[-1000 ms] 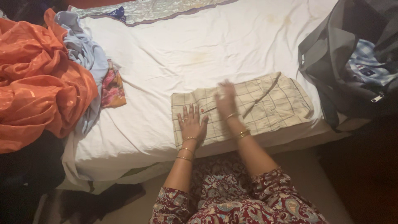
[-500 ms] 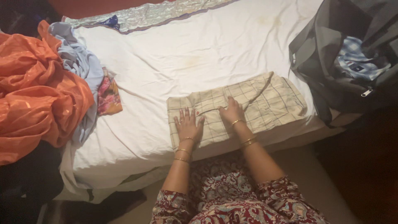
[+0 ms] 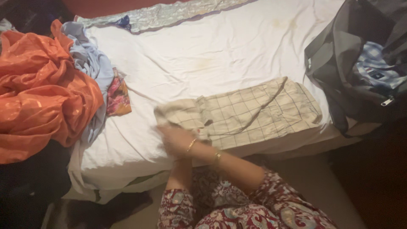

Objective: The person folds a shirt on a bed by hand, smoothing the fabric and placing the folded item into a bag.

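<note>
Both hands meet at the near edge of the bed (image 3: 237, 51), over the left end of a cream checked shirt (image 3: 250, 112). The right hand (image 3: 176, 138) reaches across from the right, its forearm angled leftward with bangles at the wrist, and covers most of the left hand (image 3: 166, 146), whose forearm comes straight up from below. The hands are blurred; they lie close together on the shirt's left end, which is bunched and lifted, but whether the fingers pinch the cloth or only press it I cannot tell.

There is one folded shirt, lying lengthwise along the near edge of the bed on the white sheet. At the bed's left edge lie one heap of orange fabric (image 3: 38, 89), one pale blue garment (image 3: 91, 63) and one small floral cloth (image 3: 118, 95). At the right edge stands one open grey bag (image 3: 339, 59) with a blue checked garment (image 3: 377, 68) inside.
</note>
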